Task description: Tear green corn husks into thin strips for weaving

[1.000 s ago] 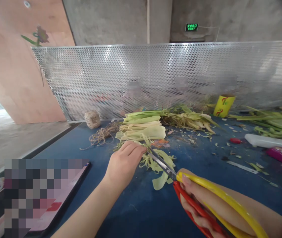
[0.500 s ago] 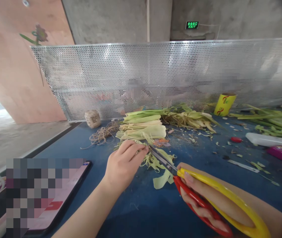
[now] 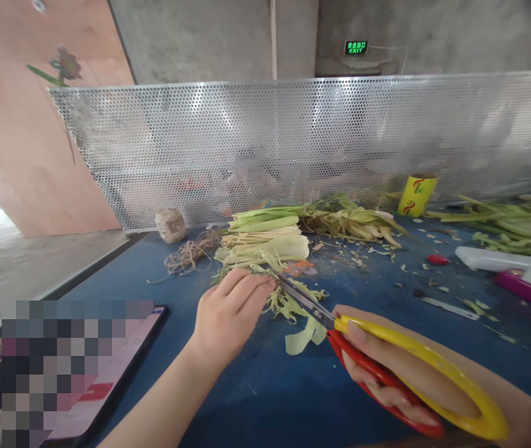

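On the blue tabletop (image 3: 246, 404), the stack of corn husks (image 3: 284, 250) lies just beyond my left hand (image 3: 228, 311), bent close by the blade tips; I cannot tell whether it pinches anything. My right hand (image 3: 375, 353) is wrapped round the scissors (image 3: 340, 323), apparently mid-trim above curled husk shreds (image 3: 281, 305), so a clean snip calls for keeping my left fingertips clear

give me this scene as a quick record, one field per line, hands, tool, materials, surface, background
left hand: left hand, fingers bent near the blade tips; what they pinch is unclear
right hand: right hand, gripping the handles
tool: scissors, one yellow handle, one red
materials: pale green husks, curled strips, tangled twine
surface: blue tabletop, scattered scraps at right
background: perforated metal screen, green exit sign
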### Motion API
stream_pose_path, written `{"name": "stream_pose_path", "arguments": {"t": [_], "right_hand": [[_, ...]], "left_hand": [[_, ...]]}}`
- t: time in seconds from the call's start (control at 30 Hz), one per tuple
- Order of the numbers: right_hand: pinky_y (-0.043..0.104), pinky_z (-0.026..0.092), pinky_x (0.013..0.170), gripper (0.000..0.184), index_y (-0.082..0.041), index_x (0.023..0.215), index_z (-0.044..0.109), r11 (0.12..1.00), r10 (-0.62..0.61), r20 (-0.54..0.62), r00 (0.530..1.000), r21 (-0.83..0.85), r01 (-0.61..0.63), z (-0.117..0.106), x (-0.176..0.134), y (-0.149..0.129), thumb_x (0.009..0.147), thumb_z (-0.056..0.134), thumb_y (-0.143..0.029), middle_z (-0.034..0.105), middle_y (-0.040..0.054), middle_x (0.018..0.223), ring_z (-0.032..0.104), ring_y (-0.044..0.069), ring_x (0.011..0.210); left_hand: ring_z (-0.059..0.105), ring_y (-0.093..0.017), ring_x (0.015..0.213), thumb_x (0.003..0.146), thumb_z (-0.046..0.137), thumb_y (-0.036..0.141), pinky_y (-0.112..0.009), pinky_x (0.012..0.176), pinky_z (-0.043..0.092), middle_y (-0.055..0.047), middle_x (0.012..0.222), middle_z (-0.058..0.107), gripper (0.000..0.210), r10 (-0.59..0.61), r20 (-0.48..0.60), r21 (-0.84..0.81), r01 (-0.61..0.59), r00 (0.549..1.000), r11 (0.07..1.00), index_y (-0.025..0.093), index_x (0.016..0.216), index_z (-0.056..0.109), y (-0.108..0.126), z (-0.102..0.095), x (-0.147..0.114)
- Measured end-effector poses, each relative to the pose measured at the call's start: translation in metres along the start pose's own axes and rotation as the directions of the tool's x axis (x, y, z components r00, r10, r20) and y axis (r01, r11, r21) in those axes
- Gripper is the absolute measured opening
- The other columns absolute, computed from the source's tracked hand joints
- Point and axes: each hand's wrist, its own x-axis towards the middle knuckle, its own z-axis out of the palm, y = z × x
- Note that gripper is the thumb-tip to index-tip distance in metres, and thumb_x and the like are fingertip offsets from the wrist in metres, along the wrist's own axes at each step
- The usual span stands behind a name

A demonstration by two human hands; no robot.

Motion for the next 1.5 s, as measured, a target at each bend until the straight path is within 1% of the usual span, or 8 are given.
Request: {"name": "stream_pose_path", "arguments": {"t": [0.13,0.3,0.4,0.67,0.87,1.07,1.27,1.5], "right_hand": [[0.011,0.028,0.024,0.039,-0.019,0.077,0.046,0.998,-0.04,-0.032,0.999,0.043,0.041,-0.003,-0.004,0.0,0.075,0.045,-0.058,0.043,-0.0064,0.052,0.031,0.001,0.028],[0.009,0.026,0.027,0.036,-0.022,0.087,0.047,0.995,0.014,-0.067,0.998,0.096,-0.008,-0.007,-0.01,-0.004,0.071,0.051,-0.055,0.043,-0.0059,0.056,0.03,0.001,0.033],[0.01,0.027,0.027,0.039,-0.023,0.088,0.047,0.996,0.039,-0.02,0.999,0.078,-0.037,-0.008,-0.011,-0.006,0.068,0.055,-0.056,0.044,-0.0058,0.055,0.031,0.001,0.032],[0.009,0.022,0.025,0.039,-0.023,0.094,0.046,0.996,-0.061,-0.083,0.995,-0.067,0.056,-0.009,-0.013,-0.002,0.074,0.047,-0.056,0.042,-0.0066,0.057,0.027,0.0,0.029],[0.01,0.029,0.028,0.046,-0.021,0.091,0.043,0.987,-0.056,-0.028,0.998,-0.154,0.051,-0.014,-0.01,0.003,0.074,0.043,-0.064,0.039,-0.0065,0.06,0.031,0.0,0.034],[0.01,0.031,0.031,0.059,-0.022,0.105,0.041,0.986,-0.09,-0.017,0.996,-0.139,0.086,-0.016,-0.009,0.008,0.068,0.046,-0.068,0.041,-0.0047,0.066,0.033,0.001,0.041],[0.011,0.029,0.031,0.071,-0.028,0.124,0.028,0.988,-0.062,-0.084,0.995,-0.145,0.049,-0.015,-0.011,0.011,0.068,0.045,-0.068,0.043,-0.0049,0.065,0.033,0.002,0.038],[0.012,0.029,0.035,0.075,-0.027,0.125,0.033,0.984,-0.08,-0.13,0.988,-0.171,0.057,-0.019,-0.017,0.016,0.065,0.049,-0.069,0.046,-0.0027,0.066,0.034,0.002,0.041]], "left_hand": [[0.06,-0.012,0.068,0.078,0.054,0.01,-0.021,0.059,0.052,-0.001,0.073,0.068,0.009,-0.001,0.004,-0.054,0.001,1.0,0.999,0.015,0.077,0.061,0.002,0.0,0.001],[0.059,-0.012,0.067,0.08,0.051,0.011,-0.022,0.058,0.053,-0.002,0.071,0.067,0.012,0.002,0.025,-0.08,0.0,1.0,0.997,0.015,0.073,0.06,0.003,0.0,0.003],[0.059,-0.013,0.067,0.081,0.05,0.01,-0.022,0.056,0.053,-0.002,0.07,0.067,0.013,0.022,0.019,-0.084,-0.021,1.0,0.996,0.014,0.073,0.059,0.002,0.0,0.004],[0.058,-0.012,0.068,0.081,0.05,0.011,-0.022,0.056,0.051,-0.004,0.071,0.065,0.011,0.016,0.052,-0.133,-0.009,0.998,0.991,0.014,0.074,0.057,0.001,0.002,0.001],[0.057,-0.012,0.068,0.083,0.046,0.01,-0.021,0.054,0.051,-0.004,0.07,0.064,0.015,0.067,0.066,-0.192,-0.053,0.996,0.98,0.013,0.076,0.058,0.004,0.002,0.004],[0.055,-0.014,0.069,0.078,0.054,0.009,-0.022,0.053,0.049,-0.001,0.067,0.063,0.009,0.127,0.001,-0.048,-0.127,0.992,0.991,0.014,0.07,0.057,0.006,0.0,0.006],[0.054,-0.016,0.071,0.072,0.06,0.007,-0.022,0.051,0.047,-0.002,0.071,0.063,0.008,0.166,-0.016,0.019,-0.166,0.986,0.986,0.014,0.068,0.058,0.006,0.002,0.006],[0.053,-0.013,0.065,0.073,0.058,0.007,-0.022,0.051,0.046,-0.002,0.065,0.058,0.014,0.172,-0.044,-0.028,-0.173,0.984,0.984,0.014,0.061,0.056,0.01,-0.003,0.009]]}}
